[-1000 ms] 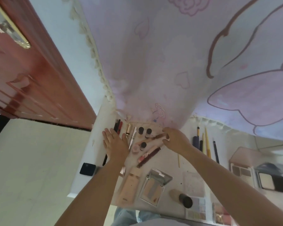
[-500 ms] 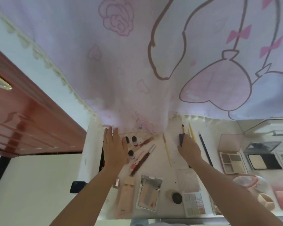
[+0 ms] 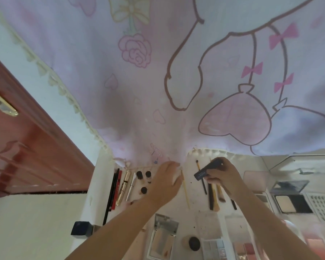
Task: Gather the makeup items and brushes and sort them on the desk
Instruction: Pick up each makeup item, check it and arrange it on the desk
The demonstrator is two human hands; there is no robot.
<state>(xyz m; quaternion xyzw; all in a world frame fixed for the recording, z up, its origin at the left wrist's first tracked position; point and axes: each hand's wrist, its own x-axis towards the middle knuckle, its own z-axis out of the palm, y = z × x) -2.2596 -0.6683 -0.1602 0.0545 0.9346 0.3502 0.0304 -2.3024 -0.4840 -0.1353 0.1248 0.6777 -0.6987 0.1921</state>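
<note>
Lower centre of frame: sorting looking roughly half done. Right hand (image 3: 223, 177) pinching dark tube (image 3: 207, 169) above brushes (image 3: 215, 194). Left hand (image 3: 167, 182) resting curled on bench (image 3: 195, 209), grip unclear. Pencils and tubes (image 3: 123, 186) lying lined up lower left; palettes (image 3: 214, 247) waiting along bottom.

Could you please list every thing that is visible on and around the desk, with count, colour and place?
pencils: two, black and red, far left of the desk
tubes: two, gold and silver, right of the pencils
small bottles: three, dark caps, left of centre
thin stick: one, pale yellow, centre
brushes: several, black and gold, under the right hand
open compact: one, silver, near edge
palettes: several, right side
cloth: one, pink, hanging behind
door: one, red-brown, left
left hand: at the cloth's hem
right hand: holds a dark tube
</note>
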